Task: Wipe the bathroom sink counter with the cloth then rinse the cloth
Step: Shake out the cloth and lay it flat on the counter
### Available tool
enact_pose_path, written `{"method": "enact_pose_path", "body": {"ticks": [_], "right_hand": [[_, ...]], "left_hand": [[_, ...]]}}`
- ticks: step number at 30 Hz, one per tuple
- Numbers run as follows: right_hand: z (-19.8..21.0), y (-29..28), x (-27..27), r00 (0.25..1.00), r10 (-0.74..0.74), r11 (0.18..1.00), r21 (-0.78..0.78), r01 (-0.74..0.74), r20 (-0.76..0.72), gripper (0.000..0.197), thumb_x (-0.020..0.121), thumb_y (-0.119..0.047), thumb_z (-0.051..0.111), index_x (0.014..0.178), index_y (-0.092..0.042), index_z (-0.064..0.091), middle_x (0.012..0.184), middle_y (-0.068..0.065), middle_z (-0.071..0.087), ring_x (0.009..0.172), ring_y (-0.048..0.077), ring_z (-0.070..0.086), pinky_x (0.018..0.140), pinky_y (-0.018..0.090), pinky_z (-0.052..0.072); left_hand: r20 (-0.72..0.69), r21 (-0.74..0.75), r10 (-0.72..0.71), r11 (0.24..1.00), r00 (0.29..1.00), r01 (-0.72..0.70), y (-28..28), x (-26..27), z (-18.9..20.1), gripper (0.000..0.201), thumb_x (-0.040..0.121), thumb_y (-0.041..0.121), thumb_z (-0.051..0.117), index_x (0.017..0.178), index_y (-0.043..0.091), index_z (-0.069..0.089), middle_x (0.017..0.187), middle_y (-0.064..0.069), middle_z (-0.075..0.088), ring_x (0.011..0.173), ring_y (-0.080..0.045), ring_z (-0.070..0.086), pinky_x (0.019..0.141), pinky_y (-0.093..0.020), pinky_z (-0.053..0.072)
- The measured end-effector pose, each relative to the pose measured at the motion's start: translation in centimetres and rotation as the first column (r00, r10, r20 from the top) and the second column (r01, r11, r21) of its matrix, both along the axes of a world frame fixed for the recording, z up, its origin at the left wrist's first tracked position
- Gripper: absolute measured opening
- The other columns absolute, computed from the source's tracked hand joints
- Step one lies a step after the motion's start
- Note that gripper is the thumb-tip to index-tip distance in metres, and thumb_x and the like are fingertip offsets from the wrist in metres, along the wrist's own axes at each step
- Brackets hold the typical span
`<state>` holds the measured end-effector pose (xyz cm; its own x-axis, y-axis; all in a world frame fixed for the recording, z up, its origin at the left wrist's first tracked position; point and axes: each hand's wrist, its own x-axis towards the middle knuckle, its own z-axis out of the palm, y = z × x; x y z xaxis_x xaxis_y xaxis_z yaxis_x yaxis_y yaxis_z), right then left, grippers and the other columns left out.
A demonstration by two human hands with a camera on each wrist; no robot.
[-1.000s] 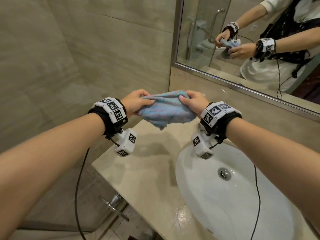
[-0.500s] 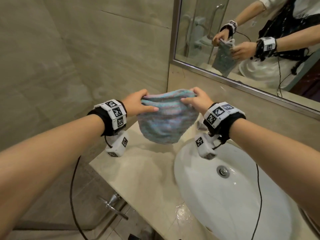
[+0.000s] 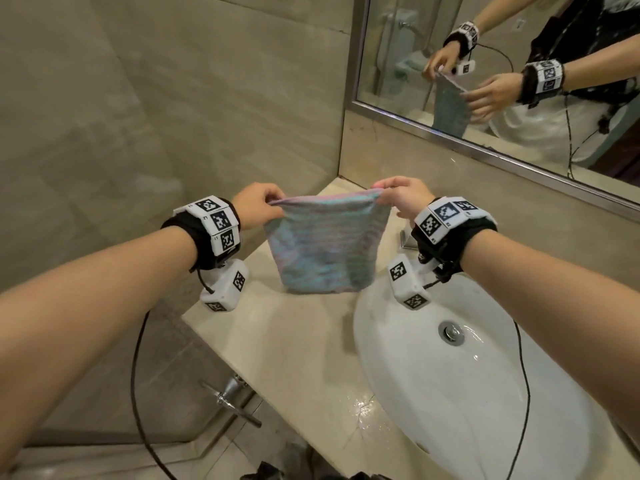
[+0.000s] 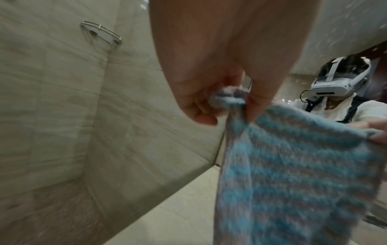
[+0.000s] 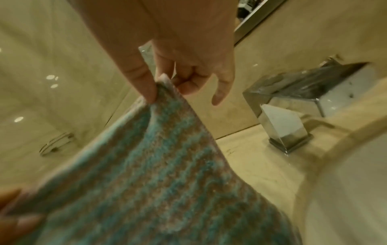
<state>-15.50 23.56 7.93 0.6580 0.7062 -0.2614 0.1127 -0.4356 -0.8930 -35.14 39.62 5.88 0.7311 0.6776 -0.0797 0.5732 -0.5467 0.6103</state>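
Observation:
A blue and pink striped cloth (image 3: 325, 244) hangs spread flat in the air above the back left of the beige counter (image 3: 277, 341). My left hand (image 3: 258, 206) pinches its top left corner and my right hand (image 3: 403, 195) pinches its top right corner. In the left wrist view the thumb and fingers of the left hand (image 4: 226, 102) bunch the corner of the cloth (image 4: 293, 174). In the right wrist view the right hand (image 5: 165, 82) nips the cloth (image 5: 159, 179) between thumb and forefinger. The white oval sink (image 3: 467, 393) lies right of the cloth.
A square chrome faucet (image 5: 293, 109) stands on the counter behind the sink. A framed mirror (image 3: 485, 64) covers the back wall. Tiled wall (image 3: 173, 98) closes the left side. Water glistens on the counter's front edge (image 3: 363, 410). A metal valve (image 3: 228, 396) juts out below the counter.
The cloth was bunched between my hands; it has been pulled open and hangs flat. Both hands have moved apart and shifted to the top corners.

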Motion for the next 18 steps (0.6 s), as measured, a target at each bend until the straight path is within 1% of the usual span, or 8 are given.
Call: {"method": "enact_pose_path", "body": {"ticks": [2, 5, 8, 10, 13, 15, 16, 18], "right_hand": [[0.2, 0.4, -0.1, 0.999, -0.011, 0.998, 0.070, 0.008, 0.034, 0.025, 0.082, 0.010, 0.052, 0.074, -0.011, 0.063, 0.068, -0.004, 0.055, 0.062, 0.005, 0.046, 0.049, 0.010, 0.041], [0.7, 1.2, 0.2, 0.998, -0.064, 0.977, 0.206, 0.060, 0.014, 0.032, 0.081, 0.011, 0.052, 0.066, -0.017, 0.053, 0.071, -0.002, 0.055, 0.069, 0.010, 0.052, 0.061, 0.016, 0.046], [1.2, 1.7, 0.3, 0.992, -0.113, 0.949, 0.291, 0.124, -0.055, 0.032, 0.079, 0.012, 0.050, 0.064, -0.016, 0.050, 0.069, 0.000, 0.052, 0.068, 0.014, 0.050, 0.067, 0.025, 0.045], [1.0, 1.5, 0.2, 0.985, -0.110, 0.943, 0.301, 0.144, -0.130, 0.031, 0.080, 0.012, 0.047, 0.064, -0.015, 0.049, 0.068, 0.003, 0.050, 0.066, 0.015, 0.049, 0.064, 0.027, 0.044], [-0.4, 0.5, -0.5, 0.974, -0.075, 0.962, 0.243, 0.127, -0.215, 0.031, 0.082, 0.012, 0.044, 0.064, -0.014, 0.048, 0.069, 0.005, 0.050, 0.065, 0.017, 0.050, 0.057, 0.025, 0.044], [-1.9, -0.4, -0.8, 0.965, -0.027, 0.982, 0.173, 0.074, -0.261, 0.031, 0.083, 0.010, 0.045, 0.063, -0.014, 0.048, 0.070, 0.005, 0.050, 0.065, 0.017, 0.050, 0.053, 0.023, 0.045], [-2.7, -0.8, -1.1, 0.956, 0.003, 0.990, 0.138, 0.039, -0.292, 0.030, 0.084, 0.008, 0.045, 0.063, -0.014, 0.048, 0.071, 0.005, 0.049, 0.066, 0.017, 0.051, 0.053, 0.022, 0.046], [-4.5, -1.9, -1.6, 0.939, 0.059, 0.996, 0.077, -0.035, -0.339, 0.028, 0.085, 0.005, 0.046, 0.064, -0.014, 0.048, 0.073, 0.004, 0.050, 0.069, 0.018, 0.053, 0.059, 0.024, 0.047]], "left_hand": [[0.113, 0.106, 0.117, 0.986, 0.987, -0.129, 0.5, 0.0, 0.6, 0.017, 0.081, 0.003, 0.063, 0.098, 0.001, 0.066, 0.084, -0.006, 0.058, 0.079, -0.017, 0.051, 0.056, -0.018, 0.037], [0.316, 0.165, 0.172, 0.959, 0.933, -0.232, 1.4, -0.1, 2.1, 0.015, 0.080, -0.002, 0.061, 0.094, -0.002, 0.066, 0.071, -0.001, 0.055, 0.060, -0.007, 0.046, 0.052, -0.004, 0.036], [0.383, 0.169, 0.168, 0.954, 0.909, -0.247, 2.2, -0.4, 3.0, 0.013, 0.077, 0.001, 0.064, 0.089, 0.001, 0.068, 0.062, 0.014, 0.050, 0.050, 0.009, 0.047, 0.053, -0.002, 0.034], [0.362, 0.147, 0.160, 0.963, 0.918, -0.225, 2.3, -1.0, 2.7, 0.011, 0.075, 0.002, 0.067, 0.086, 0.004, 0.069, 0.060, 0.016, 0.052, 0.047, 0.016, 0.048, 0.055, -0.003, 0.035], [0.279, 0.073, 0.110, 0.988, 0.954, -0.135, 1.7, -2.5, 1.1, 0.012, 0.074, 0.006, 0.073, 0.075, 0.016, 0.067, 0.049, 0.020, 0.059, 0.048, 0.017, 0.050, 0.062, -0.015, 0.042], [0.201, -0.009, 0.068, 0.998, 0.977, -0.068, 0.8, -3.8, -0.4, 0.018, 0.075, 0.005, 0.074, 0.074, 0.021, 0.065, 0.048, 0.031, 0.059, 0.048, 0.017, 0.051, 0.061, -0.008, 0.042], [0.146, -0.043, 0.046, 0.998, 0.988, -0.040, 0.2, -4.5, -1.3, 0.020, 0.075, 0.006, 0.074, 0.072, 0.023, 0.065, 0.048, 0.030, 0.060, 0.048, 0.017, 0.051, 0.061, -0.006, 0.041], [0.016, -0.095, 0.001, 0.996, 1.000, 0.001, -1.0, -5.8, -3.3, 0.016, 0.075, 0.010, 0.076, 0.070, 0.023, 0.066, 0.052, 0.018, 0.063, 0.048, 0.014, 0.050, 0.063, -0.014, 0.041]]}}
